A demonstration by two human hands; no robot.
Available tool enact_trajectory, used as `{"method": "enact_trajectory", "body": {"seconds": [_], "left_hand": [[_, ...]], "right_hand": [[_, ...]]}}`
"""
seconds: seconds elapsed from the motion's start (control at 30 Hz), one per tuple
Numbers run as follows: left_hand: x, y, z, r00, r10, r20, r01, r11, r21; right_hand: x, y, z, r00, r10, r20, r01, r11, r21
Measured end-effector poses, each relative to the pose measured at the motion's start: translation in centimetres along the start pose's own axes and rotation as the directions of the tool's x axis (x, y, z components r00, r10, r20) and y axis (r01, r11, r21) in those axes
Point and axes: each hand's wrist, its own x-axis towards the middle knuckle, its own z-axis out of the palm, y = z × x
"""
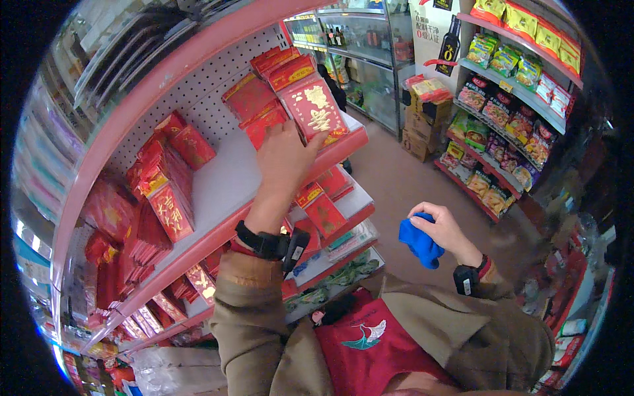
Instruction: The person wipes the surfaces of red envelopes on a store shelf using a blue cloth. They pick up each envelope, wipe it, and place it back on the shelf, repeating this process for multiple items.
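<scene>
My left hand [287, 155] reaches up to the top shelf on the left. Its fingers and thumb close around the lower end of a stack of red envelopes, partly hiding it. The thumb lies by the bottom edge of the front pack [316, 109], which bears large gold characters. More red packs [251, 98] lean directly left of it. Lower right, over the aisle, my right hand [441, 228] pinches a crumpled bright blue cloth [421, 244] that hangs from the fingers.
The shelf's pink front rail [224, 241] runs diagonally below my left arm. Other red envelope stacks [168, 198] stand farther left. Lower shelves [360, 201] hold more goods. Across the aisle are cardboard boxes [422, 125], a glass-fronted cabinet [360, 49] and a rack of food packets [505, 105].
</scene>
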Motion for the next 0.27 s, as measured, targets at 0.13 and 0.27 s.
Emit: {"method": "enact_trajectory", "body": {"seconds": [0.13,0.27], "left_hand": [[0.41,-0.18,0.34,0.996,-0.046,0.071,0.057,0.986,-0.158],[0.31,-0.25,-0.12,0.976,-0.132,0.172,0.174,0.95,-0.258]], "right_hand": [[0.03,0.91,-0.17,1.0,0.021,-0.012,-0.02,0.998,0.055],[0.29,1.14,0.03,1.0,0.014,0.002,-0.014,1.0,-0.012]]}}
